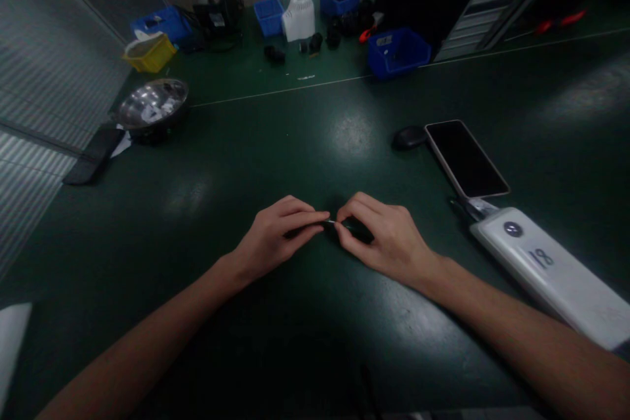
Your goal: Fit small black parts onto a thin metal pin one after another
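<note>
Both hands meet over the middle of the green counter (290, 167), with a thin, light-coloured piece (331, 222) between them. The fingers of the left hand (280, 230) are closed on its left end, the thumb below and the other fingers above; the fingers of the right hand (382, 233) pinch its right end. Only a short stretch of the piece shows, so its full shape cannot be told. Something dark (358, 230) lies within the curl of the right hand, too dim to make out. To the right, a phone (467, 159) lies with its dark screen up, a black mouse (409, 138) just beside its far left corner. Nearer and further right is a white case (556, 275) marked "18". At the far left stands a metal bowl (152, 105) holding white scraps, with a yellow bin (150, 54) beyond it. A blue bin (398, 56) sits on the far side, right of the middle.
</note>
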### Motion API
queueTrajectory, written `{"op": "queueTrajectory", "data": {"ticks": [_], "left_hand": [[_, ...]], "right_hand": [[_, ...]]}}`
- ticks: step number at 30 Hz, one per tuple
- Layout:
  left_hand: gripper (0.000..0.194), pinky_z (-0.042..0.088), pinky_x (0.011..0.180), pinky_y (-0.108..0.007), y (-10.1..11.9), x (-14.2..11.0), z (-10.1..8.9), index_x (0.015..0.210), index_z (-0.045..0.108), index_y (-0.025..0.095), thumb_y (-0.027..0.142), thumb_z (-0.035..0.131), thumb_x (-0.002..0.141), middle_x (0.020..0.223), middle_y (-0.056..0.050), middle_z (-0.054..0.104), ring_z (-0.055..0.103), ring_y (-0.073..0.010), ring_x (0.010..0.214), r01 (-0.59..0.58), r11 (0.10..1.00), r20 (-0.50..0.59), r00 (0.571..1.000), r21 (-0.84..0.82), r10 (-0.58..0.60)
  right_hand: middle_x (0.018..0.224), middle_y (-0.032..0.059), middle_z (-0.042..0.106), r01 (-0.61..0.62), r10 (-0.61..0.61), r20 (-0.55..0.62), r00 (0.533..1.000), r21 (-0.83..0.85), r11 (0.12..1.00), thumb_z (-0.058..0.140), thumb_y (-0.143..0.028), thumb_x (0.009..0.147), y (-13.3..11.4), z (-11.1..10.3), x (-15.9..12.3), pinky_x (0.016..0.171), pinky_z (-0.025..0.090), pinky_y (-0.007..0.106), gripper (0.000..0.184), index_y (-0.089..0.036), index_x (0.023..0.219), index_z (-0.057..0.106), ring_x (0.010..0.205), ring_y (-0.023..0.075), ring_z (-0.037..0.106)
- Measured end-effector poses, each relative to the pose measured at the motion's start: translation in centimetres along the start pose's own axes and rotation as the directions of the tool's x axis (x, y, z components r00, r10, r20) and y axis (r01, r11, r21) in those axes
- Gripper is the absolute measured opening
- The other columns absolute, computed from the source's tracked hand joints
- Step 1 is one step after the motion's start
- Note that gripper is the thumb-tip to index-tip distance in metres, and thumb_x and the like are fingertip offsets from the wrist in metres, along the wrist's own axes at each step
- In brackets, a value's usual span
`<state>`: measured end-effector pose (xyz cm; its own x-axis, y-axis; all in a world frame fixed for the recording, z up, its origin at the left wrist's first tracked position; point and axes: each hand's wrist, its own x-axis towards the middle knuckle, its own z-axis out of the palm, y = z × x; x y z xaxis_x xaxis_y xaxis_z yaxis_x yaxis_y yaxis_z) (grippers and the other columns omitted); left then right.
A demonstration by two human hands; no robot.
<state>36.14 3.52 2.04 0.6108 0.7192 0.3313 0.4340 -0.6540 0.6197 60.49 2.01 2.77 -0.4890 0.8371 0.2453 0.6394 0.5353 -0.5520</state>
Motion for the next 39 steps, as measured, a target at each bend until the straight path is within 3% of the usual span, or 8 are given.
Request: {"op": "queueTrajectory", "data": {"ticks": [11, 20, 25, 28, 32, 35, 37, 39], "left_hand": [[0.05, 0.047, 0.083, -0.04, 0.4, 0.1, -0.1, 0.149, 0.05, 0.021, 0.019, 0.05, 0.099, 0.109, -0.011, 0.058, 0.052, -0.0237, 0.098, -0.016, 0.951, 0.223, 0.973, 0.308, -0.056], [0.048, 0.049, 0.092, -0.041, 0.4, -0.1, -1.1, 0.147, 0.048, 0.018, 0.02, 0.052, 0.1, 0.121, -0.012, 0.061, 0.055, -0.0233, 0.106, 0.03, 0.98, 0.214, 0.974, 0.199, -0.073], [0.028, 0.05, 0.101, -0.041, -0.4, -0.2, -1.4, 0.127, 0.063, 0.021, 0.02, 0.057, 0.099, 0.121, -0.009, 0.065, 0.059, -0.0215, 0.114, -0.011, 0.994, 0.193, 0.981, 0.106, -0.01], [0.029, 0.048, 0.107, -0.043, -0.5, -0.1, -0.8, 0.129, 0.062, 0.022, 0.02, 0.054, 0.101, 0.132, -0.009, 0.064, 0.057, -0.0217, 0.125, -0.045, 0.99, 0.178, 0.984, 0.137, 0.02], [0.032, 0.046, 0.113, -0.046, -0.3, 0.1, -0.5, 0.134, 0.059, 0.021, 0.019, 0.05, 0.103, 0.139, -0.007, 0.062, 0.054, -0.0217, 0.132, -0.098, 0.972, 0.253, 0.966, 0.212, 0.042], [0.033, 0.05, 0.108, -0.042, -1.3, -0.7, -1.8, 0.133, 0.061, 0.021, 0.018, 0.049, 0.103, 0.132, -0.008, 0.066, 0.06, -0.0208, 0.124, -0.059, 0.964, 0.201, 0.979, 0.257, 0.006], [0.032, 0.053, 0.102, -0.039, -2.7, -2.0, -3.8, 0.131, 0.063, 0.021, 0.022, 0.051, 0.102, 0.129, -0.009, 0.067, 0.063, -0.021, 0.118, 0.06, 0.95, 0.103, 0.99, 0.308, -0.096], [0.032, 0.054, 0.099, -0.038, -4.6, -4.2, -6.5, 0.13, 0.065, 0.021, 0.027, 0.055, 0.1, 0.127, -0.008, 0.067, 0.065, -0.0216, 0.113, 0.229, 0.895, -0.041, 0.972, 0.383, -0.231]], "right_hand": [[0.098, 0.0024, 0.065, -0.086, 0.096, 0.026, 0.995, -0.253, 0.964, 0.049, -0.035, 0.101, 0.2, -0.1, 0.0, 0.058, 0.032, 0.028, 0.021, -0.022, 0.097, 0.065, 0.071, 0.0134, 0.057], [0.098, 0.002, 0.064, -0.204, 0.198, -0.05, 0.979, -0.296, 0.933, 0.051, -0.036, 0.099, 0.1, -0.5, 0.1, 0.056, 0.028, 0.029, 0.019, -0.023, 0.097, 0.064, 0.07, 0.014, 0.055], [0.097, 0.0012, 0.064, -0.216, 0.21, -0.049, 0.976, -0.287, 0.934, 0.053, -0.038, 0.099, 0.0, -0.4, 0.1, 0.056, 0.028, 0.029, 0.019, -0.023, 0.097, 0.064, 0.07, 0.014, 0.056], [0.096, 0.0012, 0.064, -0.208, 0.203, -0.048, 0.978, -0.281, 0.937, 0.052, -0.037, 0.099, 0.0, -0.3, 0.1, 0.057, 0.029, 0.029, 0.019, -0.023, 0.096, 0.064, 0.07, 0.0139, 0.056], [0.098, 0.0006, 0.064, -0.212, 0.205, -0.055, 0.977, -0.276, 0.937, 0.052, -0.037, 0.099, 0.2, -0.2, 0.0, 0.056, 0.028, 0.029, 0.018, -0.023, 0.097, 0.064, 0.071, 0.0138, 0.056], [0.098, 0.0006, 0.063, -0.208, 0.202, -0.05, 0.978, -0.263, 0.942, 0.053, -0.038, 0.098, 0.3, -0.2, 0.0, 0.057, 0.03, 0.028, 0.018, -0.023, 0.097, 0.064, 0.07, 0.0136, 0.055], [0.098, 0.001, 0.064, -0.203, 0.199, -0.042, 0.979, -0.244, 0.948, 0.054, -0.037, 0.098, 0.3, -0.3, -0.1, 0.057, 0.031, 0.028, 0.018, -0.023, 0.097, 0.064, 0.069, 0.0133, 0.054], [0.098, 0.0013, 0.064, -0.204, 0.2, -0.041, 0.979, -0.235, 0.95, 0.053, -0.037, 0.098, 0.3, -0.4, -0.1, 0.058, 0.031, 0.028, 0.018, -0.023, 0.097, 0.064, 0.07, 0.0134, 0.055]]}}
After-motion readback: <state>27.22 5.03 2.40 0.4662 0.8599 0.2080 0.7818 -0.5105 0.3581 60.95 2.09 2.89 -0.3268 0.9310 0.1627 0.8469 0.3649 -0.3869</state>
